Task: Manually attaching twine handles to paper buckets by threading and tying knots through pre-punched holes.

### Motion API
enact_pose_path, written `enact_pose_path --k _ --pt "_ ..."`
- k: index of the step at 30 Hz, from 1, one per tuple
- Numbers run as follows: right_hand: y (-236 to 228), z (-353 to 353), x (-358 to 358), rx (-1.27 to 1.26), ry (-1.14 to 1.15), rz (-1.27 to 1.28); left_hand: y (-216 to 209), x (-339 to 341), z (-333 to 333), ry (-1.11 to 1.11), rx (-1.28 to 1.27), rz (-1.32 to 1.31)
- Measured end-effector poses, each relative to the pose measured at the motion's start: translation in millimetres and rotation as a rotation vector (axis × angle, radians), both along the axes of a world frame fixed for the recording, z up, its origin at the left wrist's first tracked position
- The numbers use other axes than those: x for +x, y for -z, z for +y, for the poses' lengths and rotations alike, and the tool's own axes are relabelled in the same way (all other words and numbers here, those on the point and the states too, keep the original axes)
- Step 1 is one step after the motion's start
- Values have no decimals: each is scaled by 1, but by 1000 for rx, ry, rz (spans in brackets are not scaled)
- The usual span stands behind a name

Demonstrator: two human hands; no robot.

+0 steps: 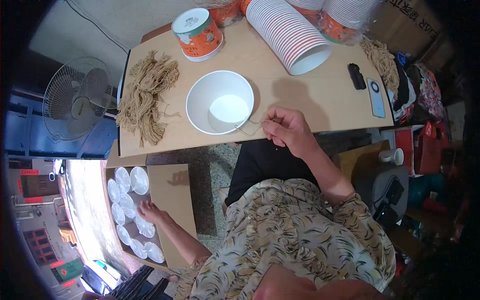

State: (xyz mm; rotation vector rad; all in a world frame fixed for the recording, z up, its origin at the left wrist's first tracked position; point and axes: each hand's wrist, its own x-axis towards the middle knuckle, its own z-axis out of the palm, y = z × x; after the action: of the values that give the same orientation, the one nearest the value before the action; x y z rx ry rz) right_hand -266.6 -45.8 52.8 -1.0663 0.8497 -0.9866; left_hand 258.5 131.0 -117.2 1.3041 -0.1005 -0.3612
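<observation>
A white paper bucket (220, 100) stands upright on the table, its open mouth facing up. By its near right rim, my right hand (287, 130) is closed in a pinch on a thin tan twine string (255, 123). A loop of thin line hangs between the rim and my fingers; how it meets the rim is too small to tell. My left hand (150, 212) reaches down into a cardboard box (172, 200), fingers apart over round clear plastic lids (139, 180). Several such lids, in stacks, fill the box. Whether my left fingers touch one is unclear.
Twine bundles (150, 95) lie left on the table (300, 95). Behind are an upside-down orange printed bucket (197, 35) and a lying stack of buckets (285, 32). At right are a phone (376, 97) and black object (356, 76). A fan (80, 102) stands left.
</observation>
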Motion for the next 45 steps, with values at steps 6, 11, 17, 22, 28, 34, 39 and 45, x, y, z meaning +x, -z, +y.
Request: enact_pose_path --k 6,11,17,22,28,34,39,45 --pt "0 1 -1 -11 22 8 -109 -155 -87 321 202 -437" --pt "-2 6 -1 -6 23 17 -194 -279 -127 1119 73 -541" --pt "-1 9 -4 -6 30 -66 -195 -332 -154 1514 34 -417" --pt "1 10 -5 -30 10 -59 -179 -335 -160 1535 -5 -377" --pt "3 7 -11 -73 14 -31 -178 -333 -163 1582 -20 -273" --pt "3 9 -13 -212 -10 41 -178 -333 -163 1606 2 -277" --pt "3 6 -12 -225 -36 75 -183 -336 -165 1623 -12 -302" --pt "2 6 -10 -205 -18 98 -185 -334 -166 1648 5 -306"
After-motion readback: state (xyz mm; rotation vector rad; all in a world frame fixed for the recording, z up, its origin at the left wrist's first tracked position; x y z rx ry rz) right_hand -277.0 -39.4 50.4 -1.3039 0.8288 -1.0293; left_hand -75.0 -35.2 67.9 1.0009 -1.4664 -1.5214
